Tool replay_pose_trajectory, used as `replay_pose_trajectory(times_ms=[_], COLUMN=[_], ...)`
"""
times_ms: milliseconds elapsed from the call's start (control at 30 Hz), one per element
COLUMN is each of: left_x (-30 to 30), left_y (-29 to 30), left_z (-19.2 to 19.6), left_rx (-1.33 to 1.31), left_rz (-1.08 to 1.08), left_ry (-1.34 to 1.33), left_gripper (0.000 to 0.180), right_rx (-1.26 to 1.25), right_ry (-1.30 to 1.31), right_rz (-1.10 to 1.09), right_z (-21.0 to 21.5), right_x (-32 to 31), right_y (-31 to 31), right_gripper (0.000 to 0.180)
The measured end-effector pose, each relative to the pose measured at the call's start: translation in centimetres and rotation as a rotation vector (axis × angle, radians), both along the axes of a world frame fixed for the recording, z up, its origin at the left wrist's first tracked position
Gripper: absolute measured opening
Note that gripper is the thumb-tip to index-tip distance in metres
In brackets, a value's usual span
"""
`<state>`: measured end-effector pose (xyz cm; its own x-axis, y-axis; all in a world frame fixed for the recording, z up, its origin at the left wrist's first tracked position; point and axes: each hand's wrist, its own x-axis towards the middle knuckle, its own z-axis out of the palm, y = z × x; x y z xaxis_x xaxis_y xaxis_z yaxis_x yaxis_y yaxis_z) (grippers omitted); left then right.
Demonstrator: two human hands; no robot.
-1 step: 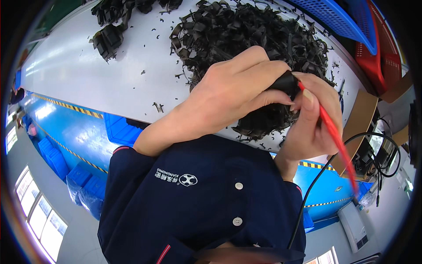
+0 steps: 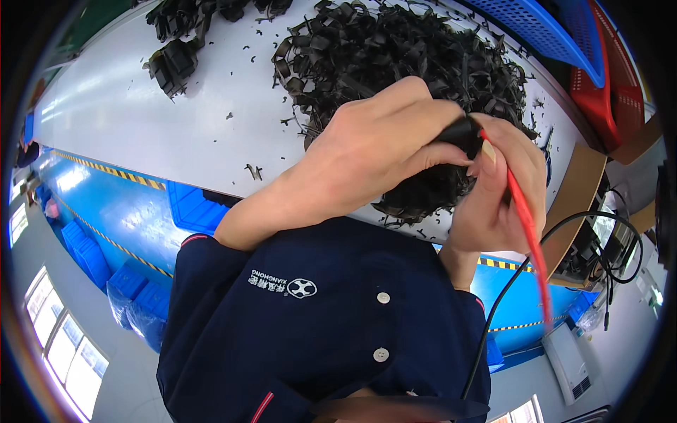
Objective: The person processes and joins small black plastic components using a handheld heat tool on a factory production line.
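My left hand [image 2: 374, 144] is closed around a small black part [image 2: 462, 134], which looks like moulded plastic or rubber, above the front of a pile. My right hand [image 2: 486, 211] grips a slim red-handled tool [image 2: 524, 211], its front end at the right side of the black part. The tool's tip is hidden, so its kind does not show. Its handle slants down to the right, and the rear end is blurred. Behind my hands lies a heap of black curled strips and thin parts [image 2: 381, 49]; more black pieces [image 2: 416, 194] show below my wrists.
The white table [image 2: 141, 134] carries scattered black scraps. A cluster of black parts [image 2: 171, 67] lies at the far left. Blue [image 2: 543, 32] and red [image 2: 620, 92] plastic baskets stand at the far right. Beside the table's right edge are a cardboard box [image 2: 578, 183] and a black cable [image 2: 624, 215].
The rear end of the red tool has swung left and slightly down as my right hand turned. My left hand and the black part have barely shifted.
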<state>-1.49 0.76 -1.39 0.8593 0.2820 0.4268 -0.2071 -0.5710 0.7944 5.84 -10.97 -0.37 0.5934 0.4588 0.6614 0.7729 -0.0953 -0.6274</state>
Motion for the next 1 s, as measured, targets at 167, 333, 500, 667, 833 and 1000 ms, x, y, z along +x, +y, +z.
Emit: replay_pose_trajectory(times_ms=[167, 333, 500, 667, 833, 1000], left_x=[-0.8, -1.0, -1.2, -0.5, -0.8, -0.6], left_y=[-0.3, 0.2, 0.6, 2.3, 1.7, 0.8], left_z=[1.0, 1.6, 2.0, 1.1, 1.7, 1.4], left_rx=[-0.144, -0.174, -0.189, -0.567, -0.997, -0.992], left_rz=[-0.042, -0.108, -0.151, -0.137, -0.136, -0.117], left_ry=[0.084, 0.08, 0.084, 0.084, 0.087, -0.019], left_gripper=[0.035, 0.036, 0.027, 0.032, 0.034, 0.034], right_rx=[0.227, 0.49, 0.491, 0.521, 0.432, 0.355], right_ry=[0.301, 0.789, 0.855, 0.834, 0.746, 0.797], right_rz=[0.022, 0.267, 0.377, 0.309, 0.343, 0.338], right_z=[-0.3, 0.8, 0.4, -0.3, 0.1, 1.2], right_x=[1.6, 1.1, 0.7, 1.0, 0.7, 0.0], right_y=[-0.5, -1.2, -0.7, -0.9, -1.2, -1.7], right_gripper=[0.022, 0.039, 0.039, 0.037, 0.038, 0.037])
